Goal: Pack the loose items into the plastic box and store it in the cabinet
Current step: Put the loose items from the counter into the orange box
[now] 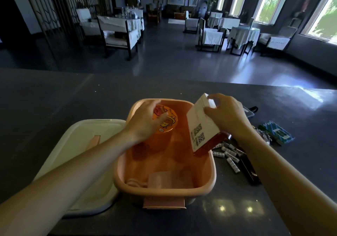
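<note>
A pink plastic box (211,173) stands open on the dark counter in front of me. Inside its far end, my left hand (145,119) grips an orange round container (166,124) with a cartoon lid. My right hand (226,115) holds a white carton (200,126) with QR codes, tilted over the box's right rim. A pale pink flat item (169,180) lies at the near end of the box. The white lid (87,144) rests to the left of the box.
Several white batteries (229,153), a dark bottle (249,171), a green and blue packet (277,132) and a grey device (249,112) lie on the counter (54,98) right of the box. Beyond the counter are chairs and covered tables.
</note>
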{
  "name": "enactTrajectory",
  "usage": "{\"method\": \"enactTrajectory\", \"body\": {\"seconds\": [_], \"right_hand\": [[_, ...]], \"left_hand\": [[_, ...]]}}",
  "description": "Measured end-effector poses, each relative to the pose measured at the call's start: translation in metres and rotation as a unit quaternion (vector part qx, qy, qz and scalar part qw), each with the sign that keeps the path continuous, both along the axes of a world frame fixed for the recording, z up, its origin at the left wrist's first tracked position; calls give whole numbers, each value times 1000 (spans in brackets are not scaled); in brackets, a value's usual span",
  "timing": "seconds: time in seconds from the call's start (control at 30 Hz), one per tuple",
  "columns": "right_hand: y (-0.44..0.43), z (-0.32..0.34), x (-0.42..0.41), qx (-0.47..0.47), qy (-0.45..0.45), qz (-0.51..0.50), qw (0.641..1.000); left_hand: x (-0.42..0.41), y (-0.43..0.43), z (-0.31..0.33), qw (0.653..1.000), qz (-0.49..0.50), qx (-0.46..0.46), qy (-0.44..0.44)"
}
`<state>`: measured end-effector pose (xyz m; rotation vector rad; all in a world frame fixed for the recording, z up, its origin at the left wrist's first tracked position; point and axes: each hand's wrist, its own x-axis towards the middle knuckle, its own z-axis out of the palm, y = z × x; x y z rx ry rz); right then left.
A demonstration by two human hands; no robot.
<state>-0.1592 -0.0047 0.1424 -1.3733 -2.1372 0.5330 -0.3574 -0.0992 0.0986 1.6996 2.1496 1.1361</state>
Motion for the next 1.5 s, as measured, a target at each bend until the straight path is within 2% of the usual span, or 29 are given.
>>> {"method": "enactTrajectory", "body": {"seconds": [0.13, 0.27, 0.43, 0.57, 0.67, 0.83, 0.97, 1.1, 1.17, 1.33, 1.5], "right_hand": [[-13, -14, -17, 54, -89, -7, 995], [-20, -33, -38, 104, -132, -4, 986], [-11, -54, -46, 97, -171, -18, 980], [-3, -67, -39, 15, -262, -6, 965], [2, -67, -43, 4, -271, 1, 962], [11, -63, -53, 12, -276, 5, 961], [18, -58, -47, -50, -232, 73, 969], [21, -58, -26, -83, -324, 192, 923], [22, -62, -24, -68, -359, 212, 907], [21, -68, -34, -41, -322, 194, 926], [19, -63, -26, -57, -310, 186, 931]], "left_hand": [[-3, -2, -11, 983, 42, -44, 171], [-13, -7, -18, 963, 71, -86, 244], [-19, -13, -27, 965, 86, -104, 227], [-20, -15, -34, 971, 95, -122, 185], [-22, -14, -34, 974, 91, -122, 165], [-22, -15, -37, 971, 73, -133, 185], [-22, -16, -37, 972, 71, -130, 183], [-22, -14, -37, 973, 76, -134, 170], [-21, -14, -36, 975, 75, -133, 164], [-21, -16, -34, 974, 62, -136, 170], [-20, -16, -33, 970, 61, -147, 185]]}}
